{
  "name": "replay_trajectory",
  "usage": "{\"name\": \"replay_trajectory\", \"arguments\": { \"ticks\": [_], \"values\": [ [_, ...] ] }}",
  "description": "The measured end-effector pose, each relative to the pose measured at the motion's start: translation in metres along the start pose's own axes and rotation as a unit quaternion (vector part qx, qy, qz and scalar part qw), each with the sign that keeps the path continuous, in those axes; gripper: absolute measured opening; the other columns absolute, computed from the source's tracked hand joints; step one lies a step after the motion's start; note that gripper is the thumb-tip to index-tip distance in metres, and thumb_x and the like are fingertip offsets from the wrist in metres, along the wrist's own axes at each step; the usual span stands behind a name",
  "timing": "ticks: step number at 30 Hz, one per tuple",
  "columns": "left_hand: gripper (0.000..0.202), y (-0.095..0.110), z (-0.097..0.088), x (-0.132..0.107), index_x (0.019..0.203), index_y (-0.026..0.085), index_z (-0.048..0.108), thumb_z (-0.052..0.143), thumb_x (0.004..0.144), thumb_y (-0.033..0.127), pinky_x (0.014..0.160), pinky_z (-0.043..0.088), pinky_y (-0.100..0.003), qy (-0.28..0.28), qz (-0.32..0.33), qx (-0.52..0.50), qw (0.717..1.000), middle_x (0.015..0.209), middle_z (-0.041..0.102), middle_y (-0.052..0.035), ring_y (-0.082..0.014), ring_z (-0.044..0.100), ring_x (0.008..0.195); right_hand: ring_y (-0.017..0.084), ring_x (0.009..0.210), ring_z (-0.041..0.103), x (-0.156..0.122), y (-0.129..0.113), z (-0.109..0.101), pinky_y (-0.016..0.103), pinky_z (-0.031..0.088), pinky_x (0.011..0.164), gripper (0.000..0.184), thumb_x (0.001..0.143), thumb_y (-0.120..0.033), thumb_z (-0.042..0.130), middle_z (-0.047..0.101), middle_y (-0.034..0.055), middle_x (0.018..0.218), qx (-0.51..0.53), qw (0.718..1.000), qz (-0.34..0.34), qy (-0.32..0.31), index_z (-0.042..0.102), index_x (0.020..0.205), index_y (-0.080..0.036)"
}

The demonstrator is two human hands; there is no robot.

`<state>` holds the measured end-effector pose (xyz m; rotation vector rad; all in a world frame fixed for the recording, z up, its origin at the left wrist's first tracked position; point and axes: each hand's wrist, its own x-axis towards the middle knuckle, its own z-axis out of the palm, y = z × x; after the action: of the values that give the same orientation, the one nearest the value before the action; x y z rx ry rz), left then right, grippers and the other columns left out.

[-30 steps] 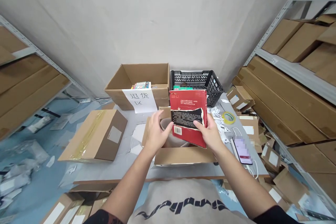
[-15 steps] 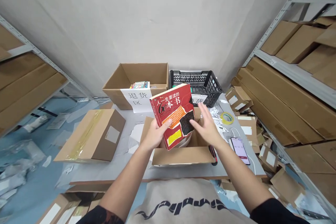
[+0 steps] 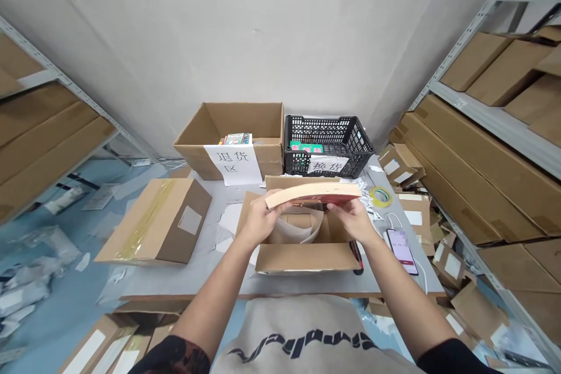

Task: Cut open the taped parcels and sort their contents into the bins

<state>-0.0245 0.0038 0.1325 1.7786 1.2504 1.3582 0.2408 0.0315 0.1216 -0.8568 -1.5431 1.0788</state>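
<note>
Our left grip (image 3: pixel 260 219) and right grip (image 3: pixel 353 221) each hold firmly to a red paperback (image 3: pixel 313 194), lying flat with its cream page edges facing us, just above the open cardboard box (image 3: pixel 307 258). Beyond that box on the tabletop (image 3: pixel 188 277) stand a black plastic crate (image 3: pixel 328 146) and a second carton (image 3: pixel 228 128); to its right lies a phone (image 3: pixel 402 251).

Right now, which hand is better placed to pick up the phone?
The right hand, probably: it grips the red paperback's end nearest the phone, which lies on that side of the open carton. The left hand is farther off.
</note>
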Motion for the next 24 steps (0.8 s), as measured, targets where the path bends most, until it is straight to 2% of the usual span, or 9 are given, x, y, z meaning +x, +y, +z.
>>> {"name": "replay_trajectory", "arguments": {
  "ticks": [4, 7, 12, 17, 21, 24],
  "values": [
    [0.029, 0.005, -0.011, -0.005, 0.117, 0.025, 0.068, 0.061, 0.091, 0.033, 0.108, 0.044, -0.049, -0.034, 0.176, 0.061, 0.982, 0.124, 0.068, -0.008, -0.0268, 0.056, 0.126, 0.029, 0.119, 0.062, -0.006, -0.013, -0.011, 0.053, 0.046, 0.105, 0.027, 0.082, -0.034, 0.073, 0.069, 0.0079, 0.122, -0.032, 0.994, -0.094, -0.046, 0.066, 0.107, -0.028],
    [0.028, 0.008, -0.017, -0.009, 0.119, 0.028, 0.068, 0.058, 0.094, 0.032, 0.111, 0.041, -0.053, -0.034, 0.236, 0.102, 0.966, 0.127, 0.067, -0.0072, -0.0262, 0.053, 0.13, 0.029, 0.12, 0.061, -0.012, -0.026, -0.013, 0.056, 0.042, 0.109, 0.028, 0.082, -0.028, 0.074, 0.07, 0.0051, 0.121, -0.084, 0.981, -0.167, -0.046, 0.069, 0.109, -0.031],
    [0.032, 0.006, -0.021, -0.017, 0.125, 0.029, 0.065, 0.055, 0.096, 0.031, 0.112, 0.042, -0.052, -0.037, 0.247, 0.1, 0.963, 0.128, 0.066, -0.0074, -0.0251, 0.057, 0.126, 0.027, 0.128, 0.056, -0.018, -0.033, -0.013, 0.054, 0.045, 0.109, 0.04, 0.09, -0.021, 0.063, 0.064, 0.0037, 0.132, -0.208, 0.956, -0.192, -0.083, 0.064, 0.129, -0.032],
    [0.03, 0.006, -0.026, -0.018, 0.121, 0.027, 0.068, 0.055, 0.096, 0.034, 0.109, 0.047, -0.049, -0.055, 0.222, 0.058, 0.972, 0.121, 0.07, -0.0077, -0.024, 0.063, 0.118, 0.025, 0.123, 0.06, -0.013, -0.033, -0.013, 0.054, 0.046, 0.109, 0.04, 0.092, -0.021, 0.06, 0.067, 0.0009, 0.127, -0.222, 0.946, -0.206, -0.112, 0.063, 0.13, -0.035],
    [0.031, 0.01, -0.035, -0.025, 0.123, 0.025, 0.067, 0.059, 0.093, 0.032, 0.108, 0.047, -0.048, -0.072, 0.211, 0.074, 0.972, 0.122, 0.07, -0.0073, -0.024, 0.063, 0.118, 0.024, 0.118, 0.063, -0.017, -0.043, -0.013, 0.056, 0.042, 0.112, 0.045, 0.092, -0.019, 0.059, 0.068, -0.0015, 0.125, -0.226, 0.942, -0.21, -0.133, 0.059, 0.132, -0.038],
    [0.03, 0.013, -0.041, -0.03, 0.122, 0.025, 0.068, 0.057, 0.094, 0.03, 0.106, 0.05, -0.043, -0.086, 0.19, 0.064, 0.976, 0.12, 0.07, -0.0066, -0.0226, 0.065, 0.115, 0.023, 0.119, 0.063, -0.021, -0.052, -0.013, 0.053, 0.044, 0.111, 0.045, 0.091, -0.021, 0.061, 0.067, -0.0015, 0.127, -0.221, 0.945, -0.178, -0.161, 0.059, 0.132, -0.039]
  ]
}}
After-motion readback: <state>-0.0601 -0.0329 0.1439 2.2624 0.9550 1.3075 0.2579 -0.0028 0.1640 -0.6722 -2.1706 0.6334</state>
